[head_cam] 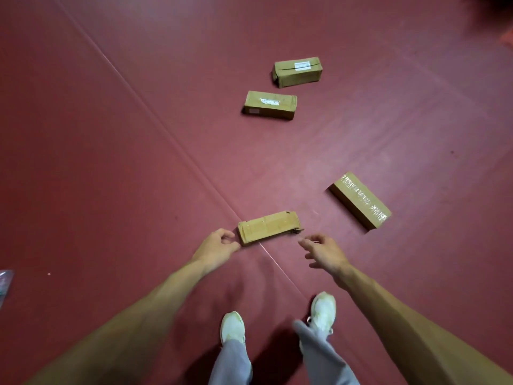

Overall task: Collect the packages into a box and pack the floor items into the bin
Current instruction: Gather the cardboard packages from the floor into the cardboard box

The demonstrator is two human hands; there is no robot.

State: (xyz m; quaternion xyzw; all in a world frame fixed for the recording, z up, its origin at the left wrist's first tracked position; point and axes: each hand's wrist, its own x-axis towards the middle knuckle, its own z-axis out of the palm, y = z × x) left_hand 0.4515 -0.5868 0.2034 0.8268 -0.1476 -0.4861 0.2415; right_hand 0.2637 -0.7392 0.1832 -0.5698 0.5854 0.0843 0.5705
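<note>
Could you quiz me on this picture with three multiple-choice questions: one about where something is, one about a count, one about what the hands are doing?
1. Where does the package nearest the person lie?
A. Between the two hands, across a seam in the floor
B. Stacked on another package
C. Under a shoe

2. How many cardboard packages are on the floor?
A. Two
B. Four
C. Six

3. What are the hands doing?
A. Both carry a package in the air
B. Both are open and hold nothing
C. One is tearing off tape

Answers:
1 A: the nearest package sits between the left hand and the right hand, over the seam in the red floor.
2 B: besides it there are the taped package, the middle package and the far package.
3 B: the fingers are spread at the package's ends, and it lies flat on the floor.
</note>
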